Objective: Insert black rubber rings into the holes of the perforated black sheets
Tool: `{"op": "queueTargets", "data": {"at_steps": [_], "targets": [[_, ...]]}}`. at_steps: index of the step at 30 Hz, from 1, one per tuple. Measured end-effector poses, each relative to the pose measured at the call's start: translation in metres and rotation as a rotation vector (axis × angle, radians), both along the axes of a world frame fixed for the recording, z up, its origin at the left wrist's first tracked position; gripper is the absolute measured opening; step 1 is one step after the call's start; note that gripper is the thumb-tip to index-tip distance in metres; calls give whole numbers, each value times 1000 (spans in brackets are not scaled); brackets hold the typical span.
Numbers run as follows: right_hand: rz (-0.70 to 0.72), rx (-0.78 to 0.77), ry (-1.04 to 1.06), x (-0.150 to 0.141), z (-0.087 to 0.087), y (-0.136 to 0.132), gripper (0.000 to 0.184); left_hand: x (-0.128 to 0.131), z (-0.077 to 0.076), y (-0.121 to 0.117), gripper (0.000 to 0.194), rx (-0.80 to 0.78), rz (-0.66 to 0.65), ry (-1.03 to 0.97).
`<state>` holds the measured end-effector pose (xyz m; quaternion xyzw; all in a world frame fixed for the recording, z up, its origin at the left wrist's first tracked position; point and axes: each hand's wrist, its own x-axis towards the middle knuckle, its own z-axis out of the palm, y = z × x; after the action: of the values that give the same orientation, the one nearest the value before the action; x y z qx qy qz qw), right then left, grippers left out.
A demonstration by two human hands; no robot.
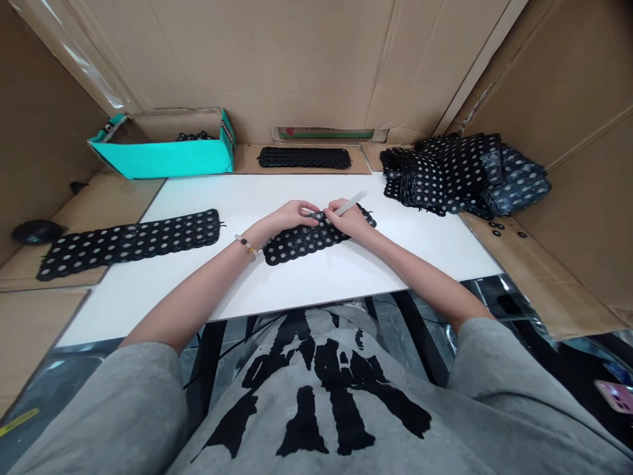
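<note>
Brown cardboard walls (306, 59) enclose a smooth white tabletop (435, 244), with a turquoise box (163, 159) at ten o'clock and a heap of dotted pieces (459, 168) at two. At the centre, under both hands, lies the dotted black strip (304, 245), slanting from eight o'clock to two; a similar longer strip (133, 241) lies at nine. The right hand (352, 221) pinches a pale, slim tool (352, 202) over the strip's upper edge. The left hand (291, 216) rests there too, thumb and forefinger close together; whether they grip the material, I cannot tell. The strip looks light and pliable, its scalloped edge likely to give rather than break, and it may skid on so slick a top. Best holds seem to be the edge beside the tool, or the bare eight o'clock end, pressed flat.
</note>
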<state>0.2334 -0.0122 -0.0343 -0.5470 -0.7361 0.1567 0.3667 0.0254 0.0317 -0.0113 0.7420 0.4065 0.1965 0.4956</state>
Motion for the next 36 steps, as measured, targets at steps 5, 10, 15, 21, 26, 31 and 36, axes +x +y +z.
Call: {"op": "queueTargets", "data": {"at_steps": [5, 10, 15, 21, 26, 31, 36], "targets": [[7, -110, 195, 8, 10, -2, 29, 0, -5, 2, 34, 109, -49, 43], [78, -99, 256, -3, 7, -3, 33, 3, -7, 2, 33, 162, -67, 42], [55, -82, 244, -6, -1, -1, 37, 5, -4, -2, 33, 124, -51, 29], [39, -44, 204, -9, -4, -5, 36, 5, 1, -7, 32, 63, -42, 24], [-51, -24, 45, -16, -1, -12, 36, 3, 3, -1, 28, -5, -70, 71], [-92, 14, -46, -18, 1, -13, 37, 0, 6, 3, 28, -6, -119, 90], [-59, 10, 80, -16, 0, -11, 37, 0, 7, -1, 32, 28, -111, 103]]}}
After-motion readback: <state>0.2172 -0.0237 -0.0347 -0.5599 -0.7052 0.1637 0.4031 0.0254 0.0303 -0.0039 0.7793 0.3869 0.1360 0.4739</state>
